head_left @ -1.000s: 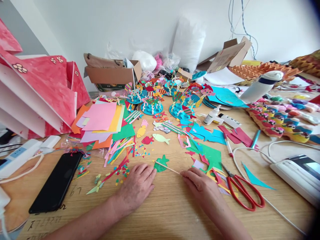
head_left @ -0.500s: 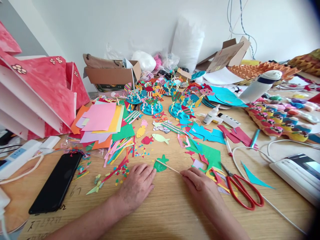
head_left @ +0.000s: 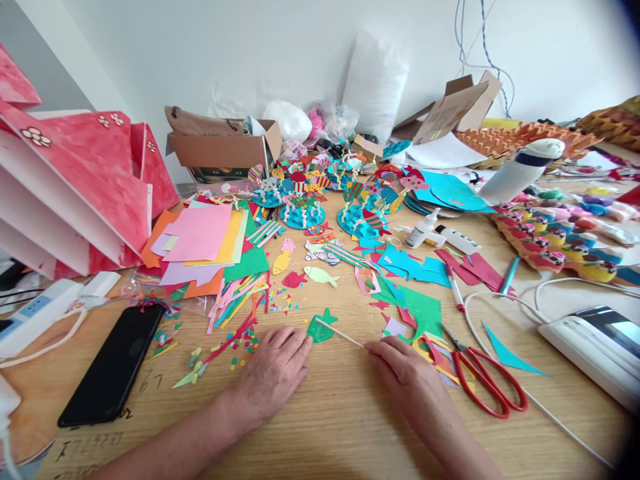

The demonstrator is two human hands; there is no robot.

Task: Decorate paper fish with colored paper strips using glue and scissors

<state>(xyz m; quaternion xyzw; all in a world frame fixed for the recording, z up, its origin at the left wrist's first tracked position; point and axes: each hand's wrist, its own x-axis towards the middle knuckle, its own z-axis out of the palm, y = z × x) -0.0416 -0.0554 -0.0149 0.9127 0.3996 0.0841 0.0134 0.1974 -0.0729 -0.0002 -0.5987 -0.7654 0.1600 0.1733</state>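
Far left: I see red painted card panels (head_left: 75, 193) leaning at the bench edge, and a white power strip (head_left: 37, 313) lying in front of them.
Black phone: the phone (head_left: 114, 363) lies face up on the bench (head_left: 340, 427), well left of my hands.
Paper stack: pink, yellow, orange and green sheets (head_left: 205, 250) lie behind the phone, with thin paper strips (head_left: 237, 300) fanned out just in front.
Left hand: my left hand (head_left: 273, 373) rests palm down on the bench, fingers loosely spread, its fingertips touching the green paper fish; it pinches nothing.
Green paper fish: the green paper fish (head_left: 320, 329) lies flat on the bench between my two hands, with the far end of the stick lying across it.
Wooden stick: the thin wooden stick (head_left: 343, 335) slants from the fish down toward my right hand.
Right hand: my right hand (head_left: 405, 377) lies knuckles up, and its grip is pressed together on the near end of the stick.
Scissors: red-handled scissors (head_left: 487, 380) lie just right of that hand on paper scraps.
Far right: a white device (head_left: 595, 350) with a cable sits at the bench edge.
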